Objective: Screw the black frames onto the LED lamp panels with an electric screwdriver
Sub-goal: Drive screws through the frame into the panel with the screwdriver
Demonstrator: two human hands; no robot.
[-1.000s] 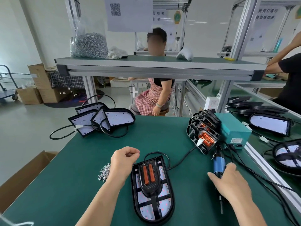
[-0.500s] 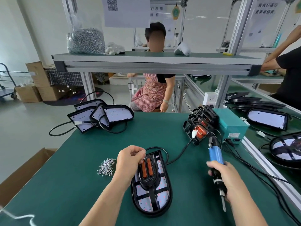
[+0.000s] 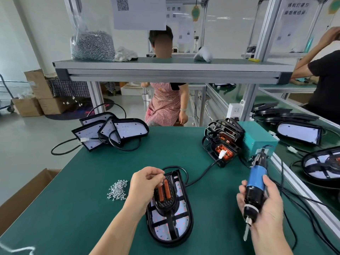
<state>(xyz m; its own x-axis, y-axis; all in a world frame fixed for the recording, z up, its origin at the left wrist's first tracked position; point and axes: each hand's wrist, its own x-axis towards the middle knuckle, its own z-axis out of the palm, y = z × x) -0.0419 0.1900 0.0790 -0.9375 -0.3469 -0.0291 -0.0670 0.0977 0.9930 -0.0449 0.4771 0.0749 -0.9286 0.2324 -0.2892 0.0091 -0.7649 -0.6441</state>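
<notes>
An LED lamp panel [image 3: 181,225] with a black frame [image 3: 166,203] and orange inserts lies on the green table in front of me. My left hand [image 3: 145,184] hovers over the frame's top left corner with fingers curled; what it pinches is too small to see. My right hand [image 3: 265,203] grips the blue and black electric screwdriver [image 3: 254,188], held off the table, bit pointing down to the right of the panel. A small heap of screws [image 3: 117,189] lies left of the panel.
A stack of bare panels [image 3: 110,131] lies at the back left and a stack of black frames [image 3: 222,140] beside a teal power box [image 3: 257,140] at the back right. Cables trail along the right edge. A cardboard box [image 3: 20,196] stands left. A person sits behind the table.
My right hand lifted the screwdriver off the table and brought it upright. My left hand moved right from the screw heap to the top of the frame.
</notes>
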